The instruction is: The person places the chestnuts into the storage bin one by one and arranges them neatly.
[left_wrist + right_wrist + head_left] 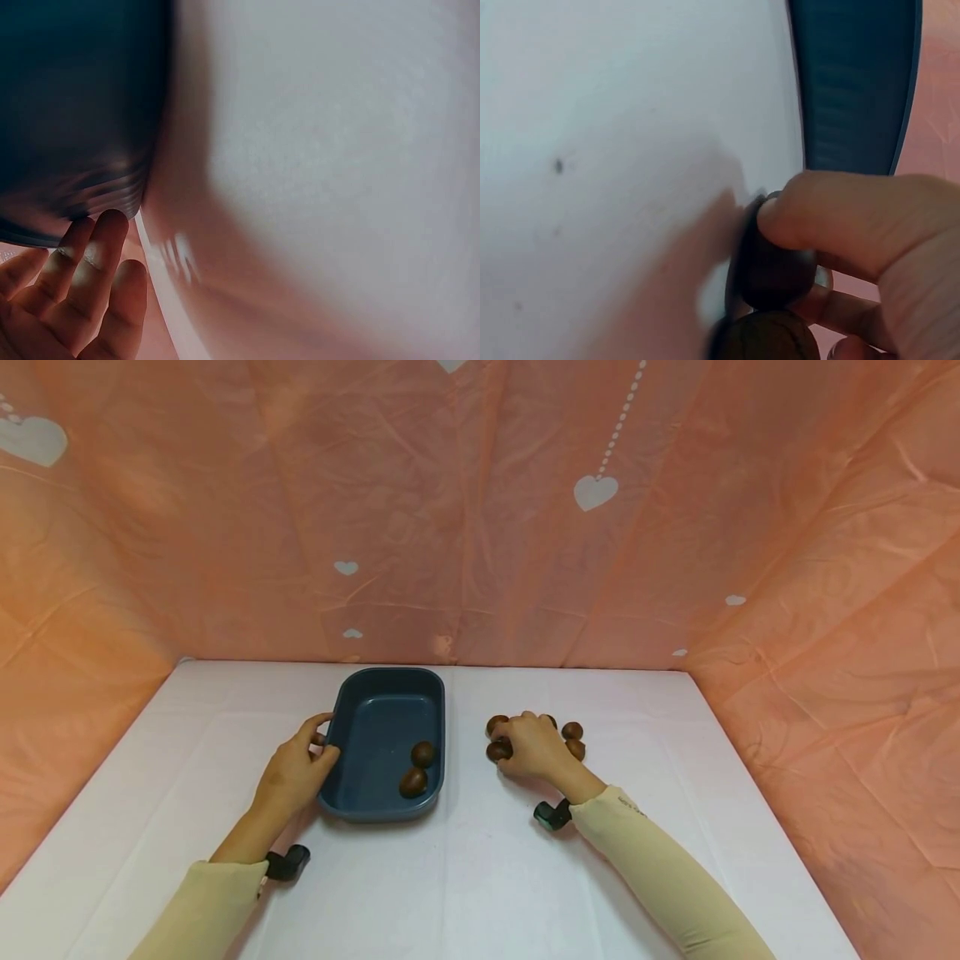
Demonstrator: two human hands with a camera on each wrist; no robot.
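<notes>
My left hand (291, 772) is at the left side of a dark blue rectangular tray (352, 797), its thumb tip at the rim. In the left wrist view, extended fingers (94, 266) touch the tray's outer wall. Two brown chestnuts (417, 768) lie inside, near the right wall. To the tray's right, my right hand (534, 747) reaches down over a small group of chestnuts on the table and pinches a dark chestnut (780, 270), the thumb on top. Another chestnut (769, 337) lies right beside it. The hand partly hides the group; a pair of chestnuts (573, 740) shows beyond it.
A white cloth covers the table (465, 893). Orange sheeting (420, 527) with pale hearts hangs behind and at both sides. A small black device (288, 863) is on the left wrist, and a similar device (553, 815) is on the right.
</notes>
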